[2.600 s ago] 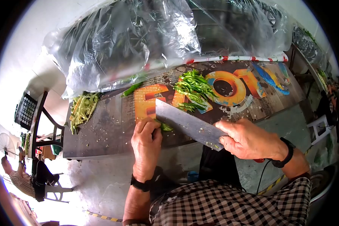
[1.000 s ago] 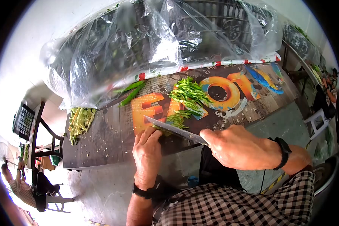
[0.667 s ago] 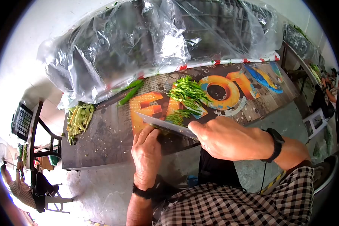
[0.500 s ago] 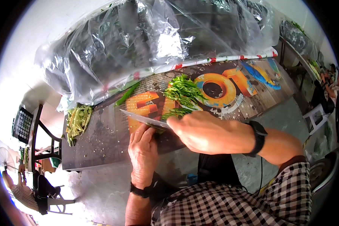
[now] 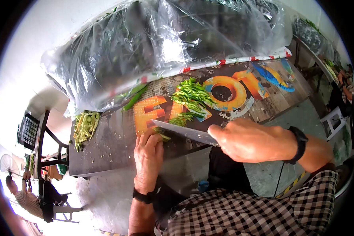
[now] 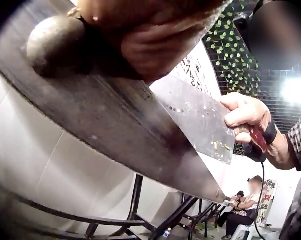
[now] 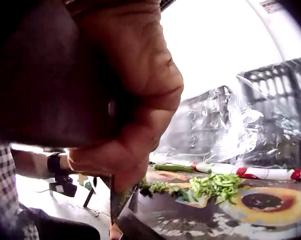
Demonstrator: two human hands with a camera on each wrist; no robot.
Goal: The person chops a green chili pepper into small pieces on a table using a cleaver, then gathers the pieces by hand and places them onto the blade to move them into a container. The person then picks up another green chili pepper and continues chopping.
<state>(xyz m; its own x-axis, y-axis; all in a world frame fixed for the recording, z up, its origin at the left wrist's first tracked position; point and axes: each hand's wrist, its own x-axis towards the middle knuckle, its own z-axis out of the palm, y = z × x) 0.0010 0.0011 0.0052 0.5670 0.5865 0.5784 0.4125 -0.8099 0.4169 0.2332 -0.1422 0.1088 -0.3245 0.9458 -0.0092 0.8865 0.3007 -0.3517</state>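
My right hand (image 5: 253, 141) grips a cleaver (image 5: 187, 133), its broad grey blade reaching left toward my other hand. In the left wrist view, bits of green stick to the blade (image 6: 198, 120), and a red handle (image 6: 258, 139) shows behind the fingers. My left hand (image 5: 148, 155) holds a green pepper piece (image 5: 165, 137) down near the table's front edge, fingertips bent over it. Only the piece's right end shows; the rest is under the fingers. Just beyond the blade lies a heap of green pepper strips (image 5: 192, 94), with a smaller row of strips (image 5: 181, 118) nearer me.
Whole long green peppers (image 5: 135, 97) lie at the table's back. Pale pepper cores and scraps (image 5: 85, 126) are piled at the left end of the table (image 5: 102, 153). Clear plastic sheeting (image 5: 118, 51) covers crates behind. A person (image 5: 29, 198) sits far left.
The cleaver, earlier with its flat face showing, turned more upright and swept left over the pepper piece. It has since come back right. The left hand stays on the piece.
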